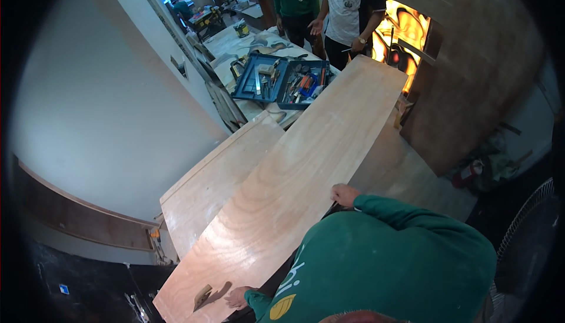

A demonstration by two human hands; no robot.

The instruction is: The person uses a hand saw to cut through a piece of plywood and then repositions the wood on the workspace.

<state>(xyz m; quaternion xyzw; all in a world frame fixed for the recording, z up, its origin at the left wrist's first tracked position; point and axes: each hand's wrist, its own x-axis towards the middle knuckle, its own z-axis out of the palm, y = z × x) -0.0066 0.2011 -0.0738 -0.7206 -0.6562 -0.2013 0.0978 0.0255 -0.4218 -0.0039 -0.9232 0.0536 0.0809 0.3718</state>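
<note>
1. Board [294, 158], long and pale, is laid slantwise, with a wider panel [220, 176] seen along its left edge.
2. Left hand [238, 297] is rested at the board's right edge, beside a small wooden block [203, 296]; whether anything is pinched cannot be told.
3. Right hand [346, 195] is curled at that edge, farther up; its grip cannot be told.
4. Open room is left from there toward the far end, where an open toolbox [281, 81] is set on a desk [250, 110].

A hand could pass along the board's [294, 170] middle, but a wooden block [203, 296] obstructs its near end.
</note>
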